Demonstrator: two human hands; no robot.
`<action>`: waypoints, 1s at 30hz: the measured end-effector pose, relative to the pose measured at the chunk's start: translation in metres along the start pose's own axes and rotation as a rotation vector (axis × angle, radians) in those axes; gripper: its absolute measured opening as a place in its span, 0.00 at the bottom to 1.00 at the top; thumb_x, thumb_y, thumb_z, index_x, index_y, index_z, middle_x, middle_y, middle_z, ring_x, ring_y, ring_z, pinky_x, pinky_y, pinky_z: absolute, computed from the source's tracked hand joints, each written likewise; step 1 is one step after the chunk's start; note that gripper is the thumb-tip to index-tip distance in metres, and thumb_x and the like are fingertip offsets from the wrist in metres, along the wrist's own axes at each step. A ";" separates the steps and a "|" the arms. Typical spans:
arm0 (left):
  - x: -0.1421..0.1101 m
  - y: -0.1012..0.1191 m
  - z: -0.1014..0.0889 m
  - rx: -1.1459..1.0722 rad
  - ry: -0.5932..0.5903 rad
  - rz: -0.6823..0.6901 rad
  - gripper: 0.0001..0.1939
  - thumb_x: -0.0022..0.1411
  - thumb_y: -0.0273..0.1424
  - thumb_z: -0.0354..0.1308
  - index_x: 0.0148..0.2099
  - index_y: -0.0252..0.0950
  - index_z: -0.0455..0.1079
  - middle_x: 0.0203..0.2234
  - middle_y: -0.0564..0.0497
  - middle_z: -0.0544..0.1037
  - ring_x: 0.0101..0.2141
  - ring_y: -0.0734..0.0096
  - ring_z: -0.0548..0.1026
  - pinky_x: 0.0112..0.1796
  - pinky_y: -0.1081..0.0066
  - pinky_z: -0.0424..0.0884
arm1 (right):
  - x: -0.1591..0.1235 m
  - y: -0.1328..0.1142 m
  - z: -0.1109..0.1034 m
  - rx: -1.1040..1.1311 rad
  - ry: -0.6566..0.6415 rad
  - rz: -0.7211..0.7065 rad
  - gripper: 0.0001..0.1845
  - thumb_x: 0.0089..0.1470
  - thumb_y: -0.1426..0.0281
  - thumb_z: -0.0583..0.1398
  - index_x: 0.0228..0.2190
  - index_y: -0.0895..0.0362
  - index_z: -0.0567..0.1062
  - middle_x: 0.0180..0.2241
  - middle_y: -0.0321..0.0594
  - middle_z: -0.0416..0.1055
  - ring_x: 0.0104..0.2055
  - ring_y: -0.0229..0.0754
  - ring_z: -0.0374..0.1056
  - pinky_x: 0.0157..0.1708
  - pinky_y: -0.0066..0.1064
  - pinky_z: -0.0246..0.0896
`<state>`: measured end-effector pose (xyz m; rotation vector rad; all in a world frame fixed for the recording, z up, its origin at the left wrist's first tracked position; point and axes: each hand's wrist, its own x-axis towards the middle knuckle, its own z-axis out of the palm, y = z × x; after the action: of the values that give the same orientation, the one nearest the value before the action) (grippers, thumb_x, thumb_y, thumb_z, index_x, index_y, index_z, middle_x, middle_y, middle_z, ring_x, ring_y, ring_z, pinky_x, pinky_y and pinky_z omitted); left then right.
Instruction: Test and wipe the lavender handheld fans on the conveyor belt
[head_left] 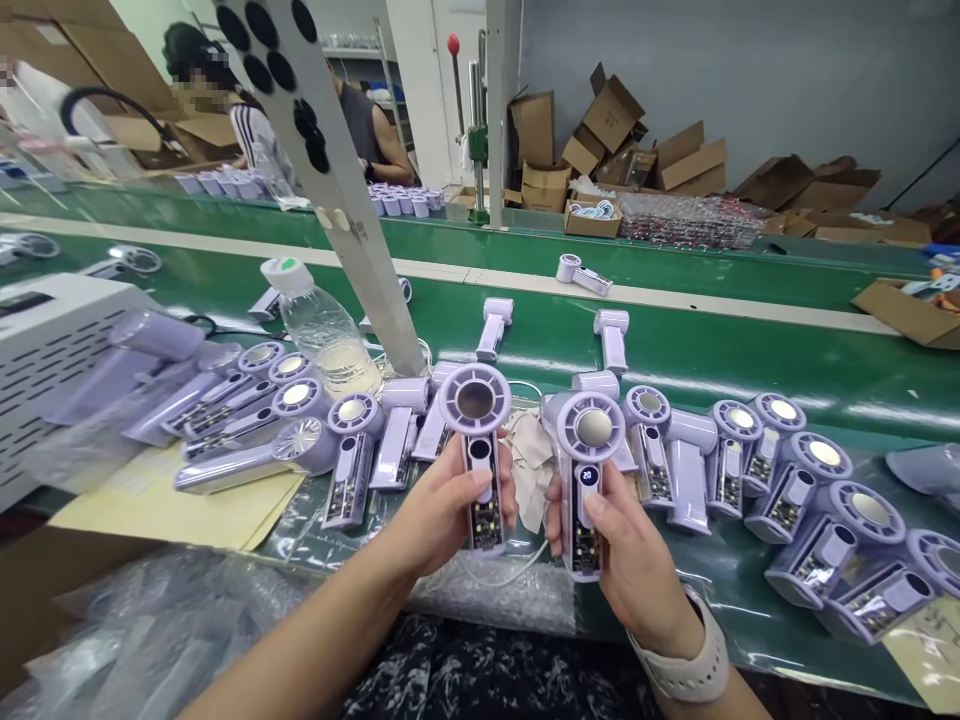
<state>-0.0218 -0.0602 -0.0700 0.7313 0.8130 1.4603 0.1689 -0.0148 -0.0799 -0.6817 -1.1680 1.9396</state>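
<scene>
My left hand (450, 500) is closed round the handle of a lilac handheld fan (475, 400), its thumb on the oval button panel. A second lilac handheld fan (591, 425) is gripped in my right hand (630, 540), with my thumb on its panel below a small round display reading 20. Both fans stand upright side by side, ring heads up, circuit boards showing in their open handles. Close beside my left hand lies another lilac fan (351, 455). To the right of my right hand, more such fans (651, 445) lie in a row.
A water bottle (322, 330) stands at the left by a slanted metal post (352, 200). A grey vented box (67, 370) is at far left. Several fans lie on the green conveyor (690, 330). Plastic bags (165, 620) are at lower left. Two people work across the line.
</scene>
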 end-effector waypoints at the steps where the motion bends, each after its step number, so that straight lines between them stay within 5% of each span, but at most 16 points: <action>1: -0.001 0.000 -0.001 0.005 -0.042 -0.006 0.21 0.59 0.39 0.67 0.50 0.38 0.65 0.32 0.54 0.71 0.26 0.73 0.72 0.27 0.70 0.72 | -0.001 -0.001 0.000 -0.006 -0.002 0.001 0.14 0.66 0.59 0.59 0.48 0.52 0.71 0.39 0.39 0.73 0.28 0.38 0.67 0.27 0.31 0.66; 12: 0.002 0.008 0.012 0.091 -0.052 -0.046 0.21 0.59 0.42 0.67 0.47 0.36 0.64 0.30 0.54 0.70 0.26 0.73 0.71 0.27 0.71 0.70 | 0.007 -0.009 0.000 -0.008 0.050 -0.008 0.18 0.65 0.58 0.60 0.53 0.50 0.69 0.37 0.41 0.75 0.35 0.47 0.71 0.32 0.38 0.70; 25: 0.001 0.006 0.010 0.091 0.032 -0.098 0.19 0.58 0.40 0.67 0.47 0.38 0.67 0.30 0.53 0.72 0.24 0.71 0.72 0.24 0.70 0.70 | 0.005 -0.013 -0.002 0.037 0.091 -0.014 0.13 0.62 0.59 0.62 0.45 0.51 0.74 0.36 0.40 0.72 0.27 0.40 0.67 0.25 0.34 0.65; 30: 0.000 0.003 0.004 -0.037 -0.106 -0.100 0.26 0.54 0.37 0.71 0.51 0.37 0.66 0.34 0.52 0.72 0.28 0.72 0.73 0.28 0.71 0.72 | 0.005 -0.012 -0.001 0.101 0.128 0.017 0.15 0.60 0.59 0.62 0.46 0.52 0.74 0.36 0.40 0.73 0.28 0.40 0.69 0.24 0.32 0.67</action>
<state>-0.0205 -0.0597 -0.0650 0.7240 0.7291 1.3325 0.1708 -0.0062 -0.0704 -0.7522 -0.9821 1.9253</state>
